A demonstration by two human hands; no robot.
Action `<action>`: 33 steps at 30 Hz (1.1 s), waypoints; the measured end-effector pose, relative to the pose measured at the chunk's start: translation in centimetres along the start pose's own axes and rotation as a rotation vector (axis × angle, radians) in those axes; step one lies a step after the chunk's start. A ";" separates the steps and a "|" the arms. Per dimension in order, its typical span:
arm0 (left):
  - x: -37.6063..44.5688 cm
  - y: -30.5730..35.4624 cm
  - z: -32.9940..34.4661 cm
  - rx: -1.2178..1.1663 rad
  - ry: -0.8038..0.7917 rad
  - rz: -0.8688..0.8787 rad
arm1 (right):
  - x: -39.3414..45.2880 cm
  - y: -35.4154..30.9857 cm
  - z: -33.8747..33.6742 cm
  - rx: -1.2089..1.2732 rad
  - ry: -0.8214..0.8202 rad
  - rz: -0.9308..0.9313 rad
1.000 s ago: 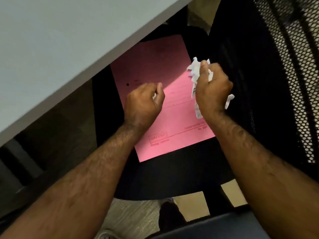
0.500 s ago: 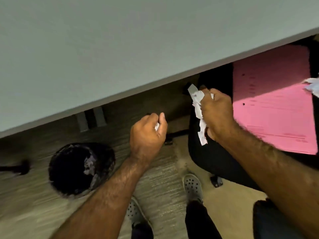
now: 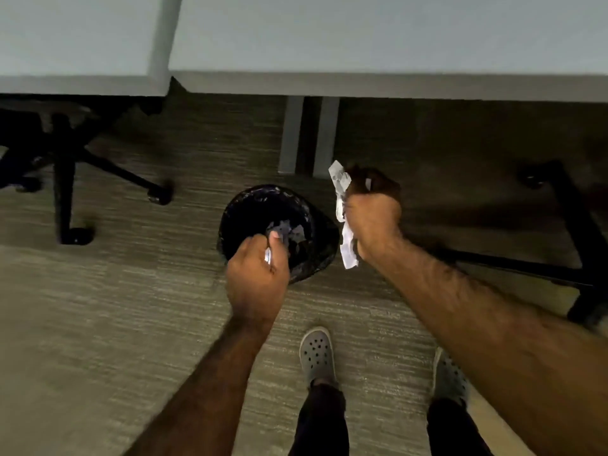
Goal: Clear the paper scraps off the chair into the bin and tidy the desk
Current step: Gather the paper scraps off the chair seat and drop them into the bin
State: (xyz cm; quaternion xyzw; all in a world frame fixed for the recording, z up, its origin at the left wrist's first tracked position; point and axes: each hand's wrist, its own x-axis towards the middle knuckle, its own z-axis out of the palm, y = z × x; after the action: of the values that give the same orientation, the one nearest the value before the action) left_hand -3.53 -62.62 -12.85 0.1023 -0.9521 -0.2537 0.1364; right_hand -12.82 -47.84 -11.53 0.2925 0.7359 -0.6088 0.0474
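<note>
A round black bin (image 3: pixel 250 205) with a dark liner stands on the carpet under the desk edge, with pale scraps lying inside. My left hand (image 3: pixel 258 278) hovers over its near rim, fingers closed on a small white scrap (image 3: pixel 267 256). Just right of the bin, my right hand (image 3: pixel 373 213) is a fist around a bunch of white paper scraps (image 3: pixel 342 205) that stick out above and below it. The chair with the pink folder is out of view.
The grey desk top (image 3: pixel 362 37) fills the top of the view, with two grey legs (image 3: pixel 309 133) behind the bin. A black chair base (image 3: pixel 65 166) with castors stands at left, another black base (image 3: pixel 572 225) at right. My feet in grey clogs (image 3: pixel 316 353) are below.
The view swung left from the chair and pink folder to the bin. Both hands moved with their scraps; the left hand now sits over the bin, the right beside it.
</note>
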 end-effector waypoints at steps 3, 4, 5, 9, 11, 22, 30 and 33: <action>0.4 -5.0 1.2 0.044 0.049 -0.102 | 0.0 3.1 6.9 -0.010 0.035 0.035; 0.6 -6.6 1.8 0.043 0.052 -0.148 | 0.1 4.3 8.8 -0.012 0.044 0.061; 0.9 -7.9 2.6 0.036 0.051 -0.207 | 0.1 5.6 10.5 -0.016 0.035 0.070; 2.6 -12.0 6.6 0.093 0.034 -0.364 | 0.3 10.8 15.1 -0.328 -0.042 -0.073; 3.3 -13.6 9.0 0.134 -0.066 -0.326 | 1.0 13.3 16.6 -0.418 -0.144 -0.186; -0.7 -15.4 8.9 0.364 -0.474 -0.161 | 0.5 17.2 12.3 -1.040 -0.531 -0.578; 0.7 -5.4 1.8 0.264 -0.509 -0.091 | -1.9 7.5 4.5 -0.985 -0.475 -0.556; 1.3 0.6 -0.7 0.119 -0.516 -0.003 | -3.5 3.6 -0.1 -0.971 -0.407 -0.540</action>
State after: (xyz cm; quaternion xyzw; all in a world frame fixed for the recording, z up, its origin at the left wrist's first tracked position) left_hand -4.57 -62.78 -11.72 0.0436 -0.9685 -0.2149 -0.1178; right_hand -8.13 -48.70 -13.10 -0.0827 0.9549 -0.2365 0.1594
